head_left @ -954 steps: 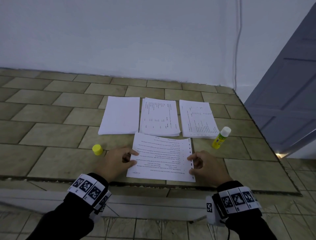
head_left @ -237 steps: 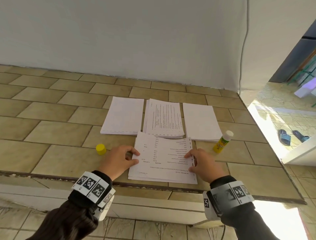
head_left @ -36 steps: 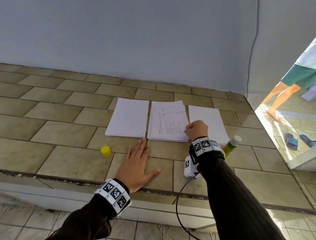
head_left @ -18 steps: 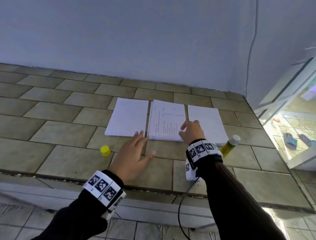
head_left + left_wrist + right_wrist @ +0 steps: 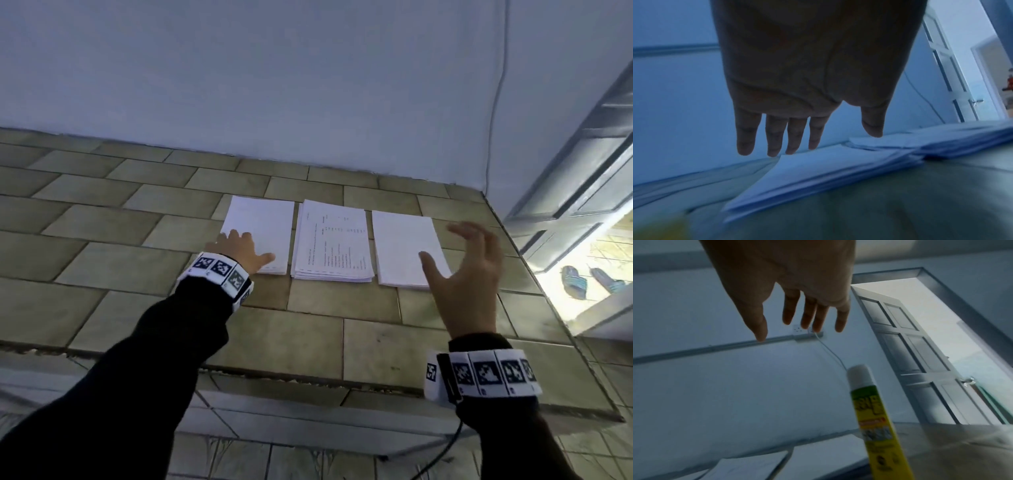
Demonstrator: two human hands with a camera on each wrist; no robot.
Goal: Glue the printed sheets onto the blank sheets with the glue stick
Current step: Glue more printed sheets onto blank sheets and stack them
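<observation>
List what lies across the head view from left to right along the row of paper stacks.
left hand resting on the left blank stack → printed stack → right blank stack → right hand, open and raised → door

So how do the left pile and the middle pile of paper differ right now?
The left pile is blank on top; the middle pile shows printed text. The left hand is over the left pile's near corner; nothing touches the middle pile. The middle pile's sheets look fanned. Both lie flat on the tiled counter.
</observation>
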